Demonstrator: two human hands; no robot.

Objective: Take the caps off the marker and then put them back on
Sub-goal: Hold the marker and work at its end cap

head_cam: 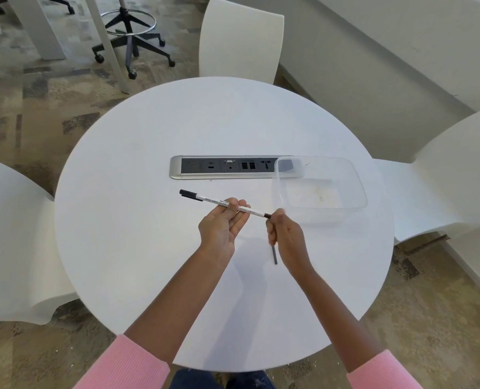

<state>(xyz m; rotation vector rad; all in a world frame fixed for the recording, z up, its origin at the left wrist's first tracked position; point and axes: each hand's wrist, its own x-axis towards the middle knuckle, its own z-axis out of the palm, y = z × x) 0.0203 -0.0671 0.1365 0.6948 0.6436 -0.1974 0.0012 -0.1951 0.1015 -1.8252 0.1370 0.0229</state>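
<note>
Pink sleeves [126,363], two of them, enter from the near edge of the round white counter [137,248], with bare forearms reaching toward the marker [213,200].

Left hand [222,224]: palm up, fingers curled narrowly, pinching the white barrel of the marker at about its middle between thumb and fingertips. Marker is lifted off the counter, lying slantwise.

Marker: one. White barrel with black print. Its far-left end carries one black cap [187,193], seated, with a clip. Its near-right end shows a dark bare tip, touching the right hand.

Right hand [285,234]: loosely closed, fingers blurred. It meets the marker's bare tip, and a thin dark stick-like piece [274,255] pokes out below the hand; this reads as the second cap, though blur keeps me from telling how firmly it is gripped.

Beyond the marker: one silver-framed socket strip [227,167] set flush in the counter. To the right of the marker: one clear plastic container [321,186], upright, overlapping the right end of the socket strip.

Around the counter: three white chairs, one [240,40] beyond the marker, one [11,240] to its left, one [444,175] to its right. One black swivel stool base [132,43] stands on the carpet far beyond the marker, to the left.
</note>
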